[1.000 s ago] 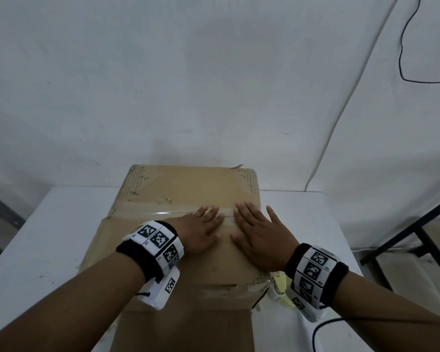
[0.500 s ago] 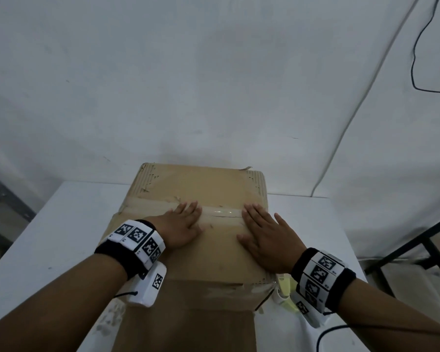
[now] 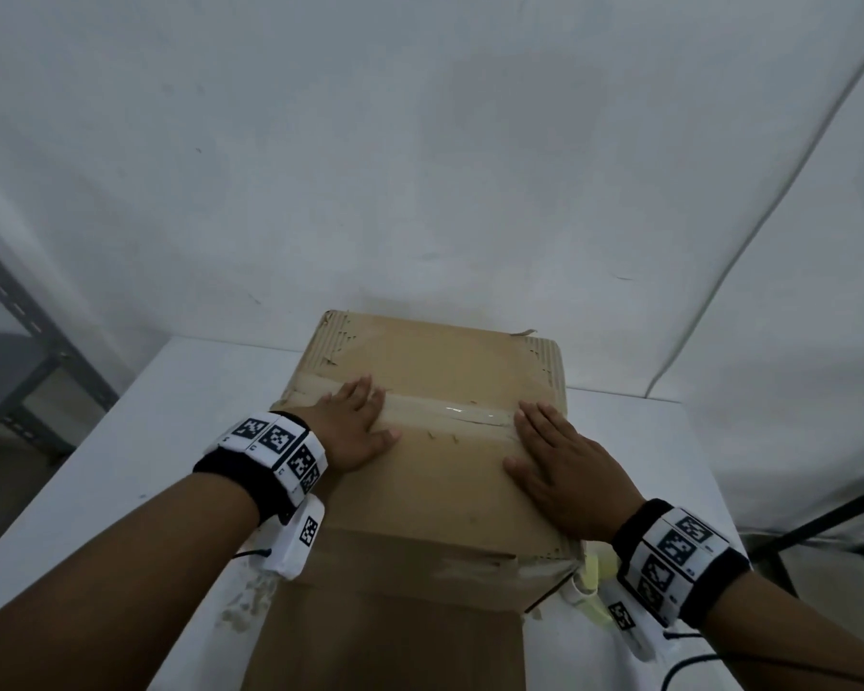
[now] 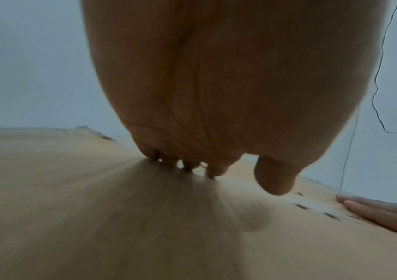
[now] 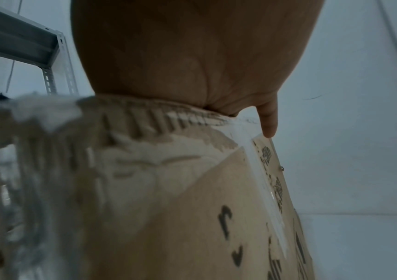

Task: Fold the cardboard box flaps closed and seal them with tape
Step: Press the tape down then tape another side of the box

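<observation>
Cardboard box [image 3: 435,441] on the white surface [image 3: 121,466], flaps down under clear tape [image 3: 450,408].

Left hand [image 3: 355,431] lies flat, fingers straight, on the tape's left stretch; right hand [image 3: 564,466] lies flat on its right stretch, the two well apart and holding nothing. Worn, torn corrugated board looks stiff yet dentable, probably light; the glossy tape looks slippery. Pressure likely belongs along the seam, over the flap edges.

The cardboard box [image 3: 435,471] stands upright on the white table [image 3: 136,441], brown and worn, its corners torn down to the corrugation. Its top flaps lie folded flat and closed. A strip of clear glossy tape [image 3: 450,408] runs across the top along their seam.
</observation>
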